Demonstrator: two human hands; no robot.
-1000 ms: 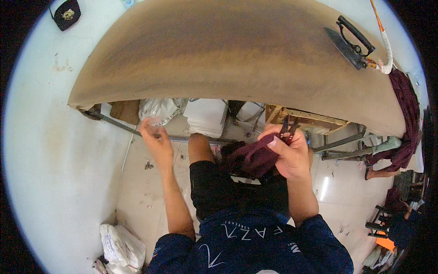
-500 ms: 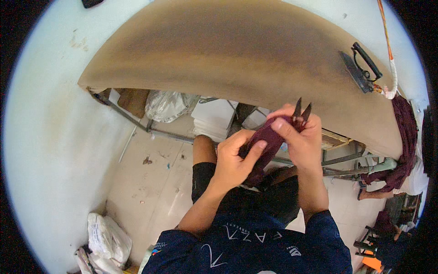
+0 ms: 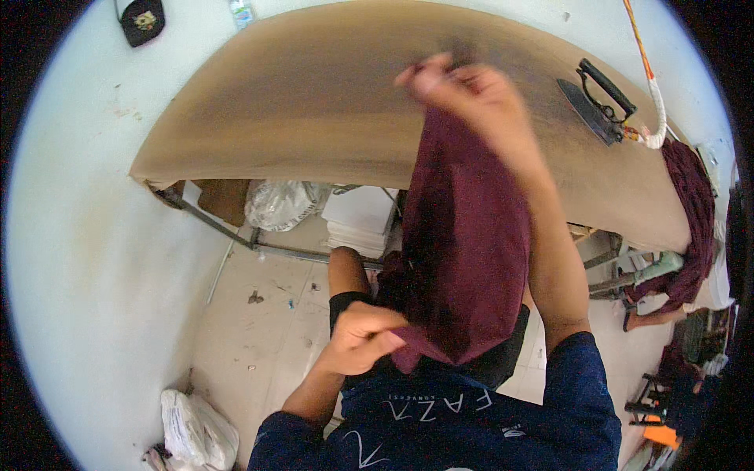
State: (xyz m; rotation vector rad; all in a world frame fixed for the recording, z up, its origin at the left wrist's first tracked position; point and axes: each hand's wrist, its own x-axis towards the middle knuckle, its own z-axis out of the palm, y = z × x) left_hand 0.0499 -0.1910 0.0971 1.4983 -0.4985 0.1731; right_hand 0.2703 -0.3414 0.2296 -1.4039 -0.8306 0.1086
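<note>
A maroon cloth [image 3: 467, 243] hangs stretched between my two hands, in front of the padded table. My left hand [image 3: 363, 339] is low, near my lap, and pinches one corner of the cloth between thumb and fingers. Raised over the table, my right hand [image 3: 471, 90] grips the cloth's upper end; it is smeared by motion. A dark blurred shape [image 3: 459, 51] sticks out past its fingers, probably the thread snips. Whether the cloth is a whole garment or a piece, I cannot tell.
The ironing table [image 3: 314, 102] has a brown cover, with an iron [image 3: 601, 102] at its right and a corded hose [image 3: 653, 118] beside it. More maroon fabric [image 3: 691, 196] drapes off the right end. Underneath are a plastic bag [image 3: 283, 206] and stacked white sheets [image 3: 357, 220]. Another white bag [image 3: 196, 432] stands lower left.
My right hand has swung up and away over the table, and my left has dropped toward my lap. The bunched cloth is now pulled out long between them. The snips have blurred.
</note>
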